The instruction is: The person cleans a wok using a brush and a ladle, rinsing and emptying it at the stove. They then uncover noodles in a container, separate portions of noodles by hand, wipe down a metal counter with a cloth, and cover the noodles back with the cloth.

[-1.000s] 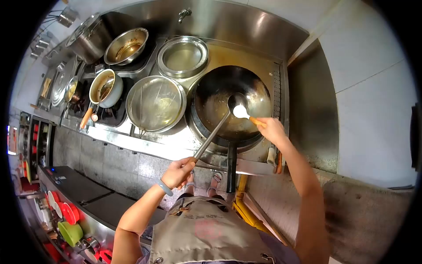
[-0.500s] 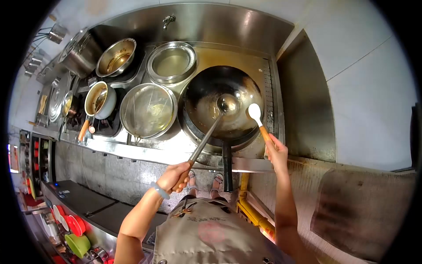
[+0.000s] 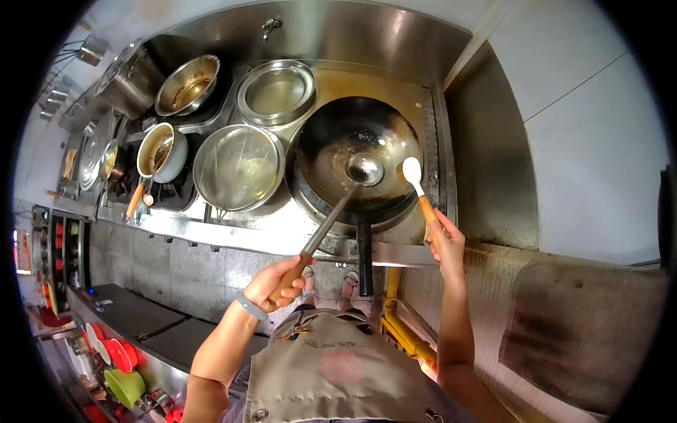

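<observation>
My left hand [image 3: 273,283] is wrapped around the wooden handle of a long metal ladle [image 3: 326,227]. The ladle's bowl sits within a dark wok [image 3: 326,134], over its lower middle. Traces of liquid or oil shine on the wok's inner wall. In my right hand [image 3: 448,247] is a white-headed spoon [image 3: 412,170] with a wooden handle. Its head hovers by the wok's right rim; whether the white is the spoon itself or something on it I cannot tell. Towards me points the wok's black handle [image 3: 364,264], between my two hands.
Left of the wok stand a mesh strainer over a bowl [image 3: 236,169] and a metal basin of liquid [image 3: 275,93]. Farther left are a white saucepan [image 3: 163,155], a metal bowl [image 3: 189,86] and a tall stockpot [image 3: 130,81]. A tap [image 3: 271,27] projects from the back wall.
The ladle's bowl has turned and shows brighter inside the wok. My left hand has shifted slightly left, and the spoon in my right hand slightly right. The view has tilted a little.
</observation>
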### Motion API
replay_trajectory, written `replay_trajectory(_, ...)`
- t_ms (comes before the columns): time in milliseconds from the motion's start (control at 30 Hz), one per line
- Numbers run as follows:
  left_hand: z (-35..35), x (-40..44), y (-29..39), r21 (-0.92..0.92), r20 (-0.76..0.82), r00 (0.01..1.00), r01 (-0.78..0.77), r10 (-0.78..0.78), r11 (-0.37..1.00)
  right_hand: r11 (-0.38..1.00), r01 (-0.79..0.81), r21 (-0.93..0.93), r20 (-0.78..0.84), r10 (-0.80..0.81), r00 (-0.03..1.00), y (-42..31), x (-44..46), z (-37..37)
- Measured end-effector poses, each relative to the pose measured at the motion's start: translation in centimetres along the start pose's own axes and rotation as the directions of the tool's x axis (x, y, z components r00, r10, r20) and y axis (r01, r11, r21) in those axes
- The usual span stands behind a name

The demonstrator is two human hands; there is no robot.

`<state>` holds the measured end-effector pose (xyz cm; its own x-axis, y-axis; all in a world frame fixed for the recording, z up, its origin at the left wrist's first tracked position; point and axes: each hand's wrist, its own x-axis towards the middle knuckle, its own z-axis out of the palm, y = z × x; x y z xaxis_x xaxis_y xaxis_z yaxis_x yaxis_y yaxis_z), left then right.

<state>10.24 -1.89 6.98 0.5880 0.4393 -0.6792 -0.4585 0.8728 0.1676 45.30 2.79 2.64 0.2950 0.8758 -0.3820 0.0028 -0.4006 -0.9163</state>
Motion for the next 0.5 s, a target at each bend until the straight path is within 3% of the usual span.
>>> replay_trajectory(33, 0.4, -0.5, -0.3, 0.349, -0.161, 0.978, -0.068, 0.131, 0.935, 1.000, 0.016, 0.019, -0.001, -0.016, 1.000, 0.1, 0.0, 0.0)
replay_trajectory(67, -0.2, 0.0, -1.2, 0.554, -0.271, 0.927, -0.071, 0.260, 0.829, 0.999, 0.022, 0.025, 0.004, -0.022, 1.000, 0.0, -0.1, 0.0)
replay_trajectory(100, -0.5, 0.2, -1.8, 0.763, -0.279, 0.867, -0.060, 0.412, 0.643, 1.000, 0.009, 0.029, -0.004, -0.009, 1.000, -0.1, -0.3, 0.1)
replay_trajectory(133, -3.5, 1.5, -3.1, 0.952, -0.026, 0.691, -0.204, 0.722, 0.229, 0.999, -0.003, 0.035, -0.013, 0.003, 1.000, -0.1, -0.4, 0.1)
replay_trajectory(167, -6.3, 2.5, -4.1, 0.947, 0.317, 0.449, -0.207, 0.835, -0.248, 0.999, 0.004, 0.041, -0.010, -0.003, 1.000, -0.1, -0.5, 0.1)
replay_trajectory(200, -6.2, 1.8, -4.1, 0.945, 0.321, 0.445, -0.205, 0.836, -0.254, 0.999, 0.007, 0.051, -0.015, -0.006, 1.000, 0.0, -0.7, 0.1)
replay_trajectory(267, -6.1, 0.3, -4.1, 0.905, 0.284, 0.398, 0.190, 0.872, -0.381, 0.998, 0.014, 0.064, -0.022, -0.013, 1.000, 0.1, -0.9, 0.1)
replay_trajectory(400, -7.6, -0.7, -5.1, 0.885, 0.250, 0.401, 0.274, 0.881, -0.376, 0.995, -0.007, 0.103, -0.040, 0.012, 0.999, 0.4, -1.0, -0.2)
replay_trajectory(500, -8.2, -0.4, -5.6, 0.903, 0.264, 0.371, 0.230, 0.890, -0.363, 0.998, 0.017, 0.066, -0.045, -0.014, 0.999, 0.9, -0.9, 0.2)
